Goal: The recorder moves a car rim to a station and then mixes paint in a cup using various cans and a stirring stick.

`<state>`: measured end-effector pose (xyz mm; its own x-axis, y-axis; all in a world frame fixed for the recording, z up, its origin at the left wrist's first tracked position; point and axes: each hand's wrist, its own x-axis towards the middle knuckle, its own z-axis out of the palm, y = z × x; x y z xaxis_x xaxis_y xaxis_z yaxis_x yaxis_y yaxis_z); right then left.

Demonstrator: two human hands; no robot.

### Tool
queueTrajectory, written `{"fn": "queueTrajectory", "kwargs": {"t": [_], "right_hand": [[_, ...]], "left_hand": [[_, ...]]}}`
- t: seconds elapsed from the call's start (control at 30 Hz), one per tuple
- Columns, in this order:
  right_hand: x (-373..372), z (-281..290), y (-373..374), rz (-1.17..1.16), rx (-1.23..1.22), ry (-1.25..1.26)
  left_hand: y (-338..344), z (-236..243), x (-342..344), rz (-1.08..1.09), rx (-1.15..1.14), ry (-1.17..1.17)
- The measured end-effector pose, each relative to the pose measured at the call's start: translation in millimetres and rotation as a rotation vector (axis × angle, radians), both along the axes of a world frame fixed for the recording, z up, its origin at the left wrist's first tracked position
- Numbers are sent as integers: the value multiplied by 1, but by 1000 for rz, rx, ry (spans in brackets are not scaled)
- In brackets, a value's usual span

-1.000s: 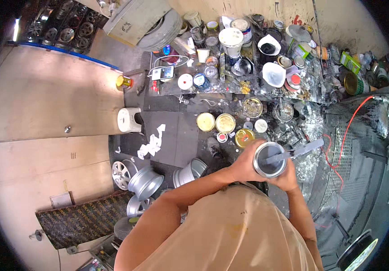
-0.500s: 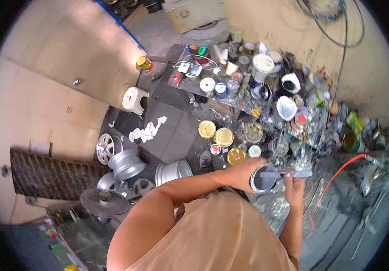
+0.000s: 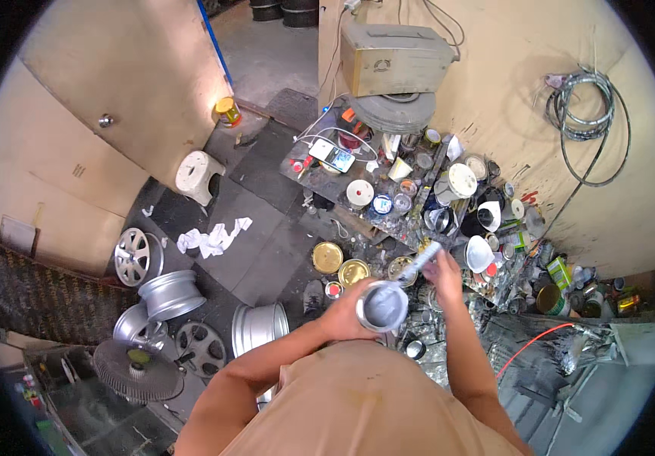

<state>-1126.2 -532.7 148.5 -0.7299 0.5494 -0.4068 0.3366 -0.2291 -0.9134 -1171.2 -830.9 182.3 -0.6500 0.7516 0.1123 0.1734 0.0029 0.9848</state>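
Evidently, left hand (image 3: pixel 345 311) clasps the can (image 3: pixel 381 328); the stick (image 3: pixel 421 263) is just beside the right hand (image 3: pixel 444 278), whose grip is unclear.

The left hand (image 3: pixel 344 313) is being held curled before the torso (image 3: pixel 350 399), while the right hand (image 3: pixel 446 277) is being held farther forward.

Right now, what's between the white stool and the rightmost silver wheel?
Crumpled white paper or cloth on the dark floor between stool and wheel; the head view shows it.
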Motion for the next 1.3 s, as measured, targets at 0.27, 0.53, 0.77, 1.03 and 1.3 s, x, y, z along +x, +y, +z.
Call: {"fn": "queueTrajectory", "kwargs": {"t": [0.27, 0.53, 0.77, 1.03, 1.3], "right_hand": [[-314, 52, -128, 337, 70, 234], [-490, 81, -179, 298, 268, 200], [-536, 138, -160, 210, -46, 409], [-418, 105, -110, 455, -30, 416], [-68, -191, -3, 349, 328, -359]], "left_hand": [[-146, -52, -88, 336, -253, 150], [-226, -60, -95, 669, -290, -16], [-221, -72, -97, 689, -327, -80], [-178, -87, -112, 446, -284, -83], [-88, -106, -123, 187, -470, -11]]}}
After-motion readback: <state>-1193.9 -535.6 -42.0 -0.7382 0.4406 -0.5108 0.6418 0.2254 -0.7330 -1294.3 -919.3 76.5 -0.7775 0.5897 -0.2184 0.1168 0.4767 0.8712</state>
